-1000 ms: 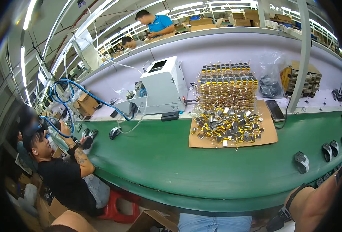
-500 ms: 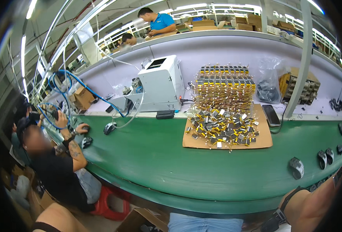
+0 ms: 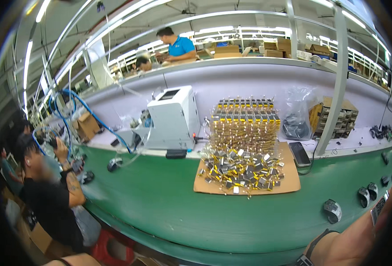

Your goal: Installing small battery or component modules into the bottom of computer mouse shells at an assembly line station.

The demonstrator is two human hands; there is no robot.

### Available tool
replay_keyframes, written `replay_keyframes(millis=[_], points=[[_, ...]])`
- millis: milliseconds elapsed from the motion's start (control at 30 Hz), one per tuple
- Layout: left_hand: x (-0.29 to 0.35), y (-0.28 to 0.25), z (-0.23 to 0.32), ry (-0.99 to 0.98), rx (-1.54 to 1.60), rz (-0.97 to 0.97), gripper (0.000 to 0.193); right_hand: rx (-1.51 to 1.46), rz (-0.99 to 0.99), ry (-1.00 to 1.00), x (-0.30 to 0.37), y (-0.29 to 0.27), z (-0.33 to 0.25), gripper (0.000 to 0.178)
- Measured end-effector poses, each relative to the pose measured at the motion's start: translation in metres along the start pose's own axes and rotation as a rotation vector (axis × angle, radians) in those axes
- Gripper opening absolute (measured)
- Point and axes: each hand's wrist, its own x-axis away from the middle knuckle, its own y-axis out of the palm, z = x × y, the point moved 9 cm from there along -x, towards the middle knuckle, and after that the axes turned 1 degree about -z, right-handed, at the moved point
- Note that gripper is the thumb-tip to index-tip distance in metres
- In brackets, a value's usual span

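Observation:
My right arm [image 3: 353,235] comes in at the lower right with a dark strap on it and reaches to the right rim. Its hand is cut by the dark edge, and its fingers cannot be made out. Beside the arm shows a small card-like piece with a black-and-white pattern [image 3: 379,208]; whether I hold it is unclear. Nearest to the arm lies a grey-and-black computer mouse [image 3: 332,211]. Several similar mice [image 3: 363,197] stand farther right. Only a bit of my left arm [image 3: 78,260] shows at the bottom left; my left hand is out of view.
On the green bench [image 3: 160,208], a cardboard sheet [image 3: 290,177] bears heaped small battery packs [image 3: 244,170], with stacked rows behind. A phone [image 3: 299,154], a post [image 3: 333,102] and a white machine [image 3: 171,122] stand around. A co-worker [image 3: 49,204] sits at the left.
The view has tilted up, so the bench sits lower in the picture and slightly left. My legs have left the view. The patterned piece beside my right arm shows more clearly.

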Motion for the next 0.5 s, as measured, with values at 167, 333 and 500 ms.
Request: replay_keyframes(millis=[167, 333, 500], points=[[0.020, 0.095, -0.063, -0.516, 0.798, -0.180, 0.054, 0.005, -0.002, -0.004, -0.001, -0.004, -0.004, 0.028], [0.003, 0.128, -0.035, -0.292, 1.109, -0.357, 0.071, 0.031, 0.010, -0.002, 0.001, 0.001, -0.002, 0.029], [-0.003, 0.093, -0.028, -0.141, 0.891, -0.133, 0.059, 0.055, 0.008, 0.018, 0.001, 0.001, 0.001, 0.030]])
